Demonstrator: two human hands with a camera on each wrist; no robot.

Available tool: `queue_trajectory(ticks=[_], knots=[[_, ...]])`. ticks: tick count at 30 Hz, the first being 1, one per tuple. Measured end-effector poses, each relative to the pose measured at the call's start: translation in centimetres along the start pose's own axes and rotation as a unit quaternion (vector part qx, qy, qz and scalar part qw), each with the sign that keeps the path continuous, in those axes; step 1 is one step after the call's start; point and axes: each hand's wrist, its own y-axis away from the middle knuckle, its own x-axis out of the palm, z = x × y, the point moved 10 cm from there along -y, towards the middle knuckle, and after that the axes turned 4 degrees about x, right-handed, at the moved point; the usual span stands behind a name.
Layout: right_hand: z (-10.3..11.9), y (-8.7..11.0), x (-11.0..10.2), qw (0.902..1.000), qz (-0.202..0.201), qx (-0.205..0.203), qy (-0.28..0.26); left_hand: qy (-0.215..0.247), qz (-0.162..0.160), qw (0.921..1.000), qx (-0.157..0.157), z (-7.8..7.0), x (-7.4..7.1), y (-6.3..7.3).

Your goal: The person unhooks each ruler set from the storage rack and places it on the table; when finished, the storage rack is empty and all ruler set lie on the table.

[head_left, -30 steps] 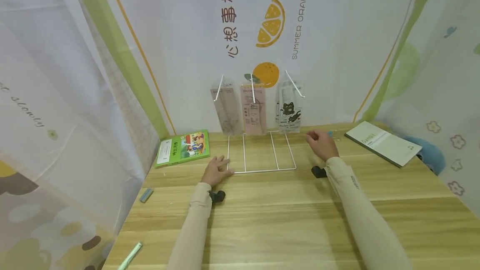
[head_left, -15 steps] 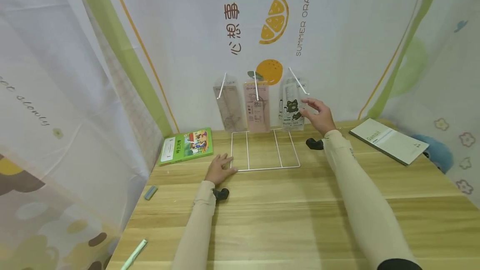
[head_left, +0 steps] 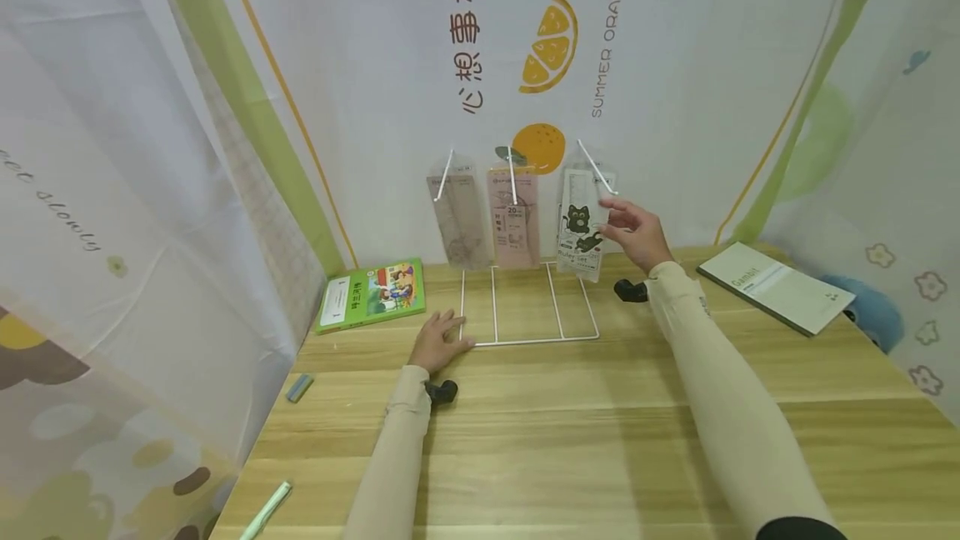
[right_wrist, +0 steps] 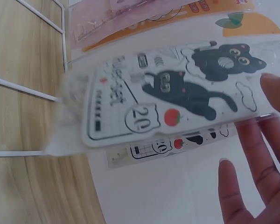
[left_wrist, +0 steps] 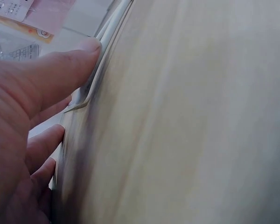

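White wire forms a rack [head_left: 532, 342] on the wood-grain table [head_left: 525, 440], its base flat and three slim prongs jutting out above the back. At the right prong [head_left: 597, 167] is a clear ruler packet [head_left: 580, 223] printed with black cats, and the right hand [head_left: 637, 233] pinches its right edge between thumb and fingers. In the right wrist view the packet slants, its lower end standing out over a second cat packet [right_wrist: 196, 140] behind it; whether its top is hooked on the prong, I cannot tell. The left hand [head_left: 437, 342] rests at the near left corner of the base, thumb pressed on the wire, fingers loosely spread beside it. A pink packet [head_left: 517, 232] hangs from the middle prong [head_left: 512, 175], and a greyish packet [head_left: 460, 223] hangs from the left prong [head_left: 444, 175]. Left of the rack lies a green picture book [head_left: 372, 294], with a small blue-grey block [head_left: 299, 387] nearer the person and a pale green pen [head_left: 265, 511] nearer again. On the right lies a pale notebook [head_left: 776, 288], with a blue rounded object [head_left: 873, 311] just beyond it. Behind everything hangs a white cloth [head_left: 667, 90] printed with oranges.
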Motion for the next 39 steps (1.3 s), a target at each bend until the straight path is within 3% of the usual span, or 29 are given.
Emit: queue_trajectory(ticks=[9, 12, 20, 26, 39], knots=[[0.5, 0.9, -0.8, 0.9997, -0.007, -0.021, -0.014, -0.002, 0.003, 1.0000, -0.003, -0.2, -0.1, 0.2], [0.8, 2.0, -1.3, 0.9995, -0.009, -0.030, -0.002, -0.002, 0.007, 1.0000, -0.006, -0.1, 0.2, 0.2], [2.0, 5.3, -2.5, 0.9962, 0.004, -0.072, -0.048, 0.005, 0.010, 0.9999, -0.009, 0.1, 0.5, 0.4], [3.2, 7.4, -2.8, 0.9950, 0.020, -0.076, -0.062, 0.002, 0.006, 1.0000, -0.003, -0.1, 0.1, 0.4], [6.5, 10.3, -3.9, 0.9837, 0.018, -0.134, -0.119, 0.002, 0.004, 1.0000, 0.001, -0.4, -0.1, 0.2]])
